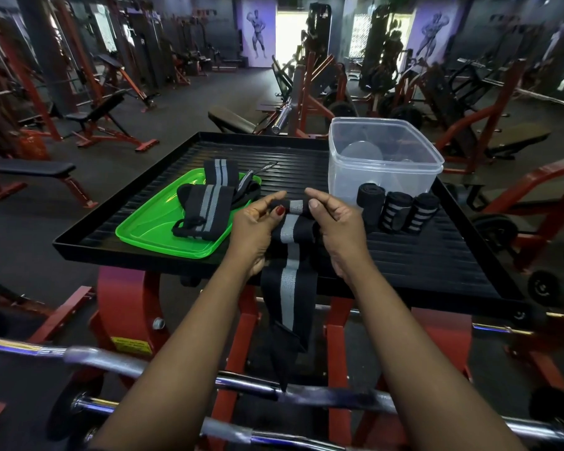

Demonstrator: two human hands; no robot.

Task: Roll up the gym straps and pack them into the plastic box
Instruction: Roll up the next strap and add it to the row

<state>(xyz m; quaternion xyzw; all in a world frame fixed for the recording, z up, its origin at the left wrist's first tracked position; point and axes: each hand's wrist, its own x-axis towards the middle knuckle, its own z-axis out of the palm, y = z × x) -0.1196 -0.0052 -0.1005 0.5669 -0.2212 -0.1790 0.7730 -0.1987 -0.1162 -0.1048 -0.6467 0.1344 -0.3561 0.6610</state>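
Nearest, a black strap with a grey stripe (pixel 288 281), hanging off the front edge of the black ribbed tray (pixel 404 255) toward the chrome bars (pixel 105 361) below. At its top end, a small started roll, pinched from both sides: left hand (pixel 254 227) with thumb and forefinger pressed on one end, right hand (pixel 334 222) likewise on the other, remaining fingers curled in. Likely trouble here: with so much tail dangling free, a loose or skewed first turn, then a cone-shaped roll that telescopes; or a slackened pinch and the whole strap sliding off the edge. Further left, two unrolled straps (pixel 206 203) heaped on the green lid (pixel 157 232). Right, three finished rolls (pixel 397 208) standing just beside the clear plastic box (pixel 384 164), not yet packed. Contents of the box hard to tell through the wall.
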